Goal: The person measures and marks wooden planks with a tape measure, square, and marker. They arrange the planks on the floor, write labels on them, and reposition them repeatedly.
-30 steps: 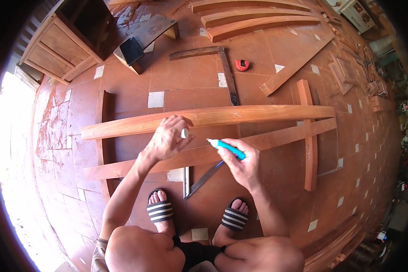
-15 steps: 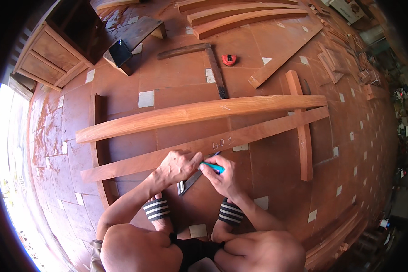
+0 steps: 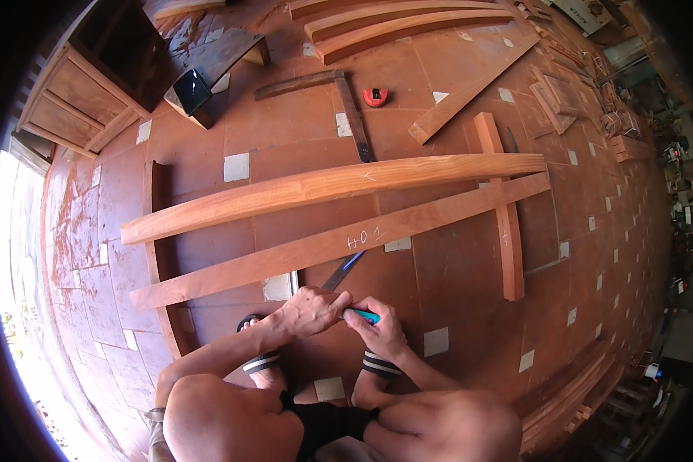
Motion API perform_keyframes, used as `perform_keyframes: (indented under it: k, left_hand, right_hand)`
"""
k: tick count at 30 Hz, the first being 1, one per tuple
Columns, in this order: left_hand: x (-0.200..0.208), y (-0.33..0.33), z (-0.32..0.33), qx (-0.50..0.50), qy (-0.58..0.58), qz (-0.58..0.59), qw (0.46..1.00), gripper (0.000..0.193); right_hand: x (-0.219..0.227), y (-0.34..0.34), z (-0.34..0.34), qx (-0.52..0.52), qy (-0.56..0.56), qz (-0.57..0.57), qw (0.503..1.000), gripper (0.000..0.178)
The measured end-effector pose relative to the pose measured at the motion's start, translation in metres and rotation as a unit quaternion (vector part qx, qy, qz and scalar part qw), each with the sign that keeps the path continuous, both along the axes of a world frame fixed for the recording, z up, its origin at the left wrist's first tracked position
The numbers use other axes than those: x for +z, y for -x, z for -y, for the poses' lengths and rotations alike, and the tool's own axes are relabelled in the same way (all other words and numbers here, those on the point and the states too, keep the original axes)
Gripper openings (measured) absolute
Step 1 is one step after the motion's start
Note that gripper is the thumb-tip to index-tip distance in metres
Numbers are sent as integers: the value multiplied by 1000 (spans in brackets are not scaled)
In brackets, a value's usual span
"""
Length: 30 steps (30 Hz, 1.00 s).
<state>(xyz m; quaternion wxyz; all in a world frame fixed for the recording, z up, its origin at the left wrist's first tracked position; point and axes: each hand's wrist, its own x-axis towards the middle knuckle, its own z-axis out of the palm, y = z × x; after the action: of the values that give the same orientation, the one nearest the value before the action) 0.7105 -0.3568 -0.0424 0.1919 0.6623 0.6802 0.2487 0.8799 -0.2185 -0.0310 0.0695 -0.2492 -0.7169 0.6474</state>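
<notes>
My right hand (image 3: 382,329) is closed around a short teal-handled tool (image 3: 369,316); its exact kind is not clear. Fingers pressed together, my left hand (image 3: 313,311) meets the tool's near end, and whatever it pinches is too small to make out. Just beyond the hands lies a metal square (image 3: 334,279), partly covered by my left hand, with a blue strip along its dark blade. Past it, a long flat wooden piece (image 3: 300,256) with white chalk marks rests beside a curved wooden beam (image 3: 323,192). Both lie across two wooden bearers (image 3: 505,245) (image 3: 160,266).
A red tape measure (image 3: 375,97) sits on the tiled floor beyond the beams, near a dark wooden L-shaped frame (image 3: 349,108). A phone (image 3: 192,91) lies on a low wooden stand. A wooden cabinet (image 3: 81,96) is far left; curved beams (image 3: 416,35) lie at the back.
Both hands have drawn back toward me, off the flat wooden piece's near edge, with the teal-handled tool still held. More of the metal square shows now. The whole view has shifted slightly.
</notes>
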Motion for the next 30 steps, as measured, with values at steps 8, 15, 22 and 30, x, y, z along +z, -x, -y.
perform_keyframes:
  k: [8,15,22,30]
  left_hand:
    - [12,85,-2,202,31,-92,975,61]
    - [17,98,-5,191,17,-48,980,60]
    - [28,-7,-25,65,75,184,978,43]
    - [33,-33,-18,86,135,267,950,37]
  right_hand:
    - [-54,-59,-79,-96,-294,20,951,20]
    - [-29,-61,-83,-126,-133,87,979,24]
    - [30,-5,-40,-78,105,40,991,22]
    - [34,12,-18,-120,126,54,983,37]
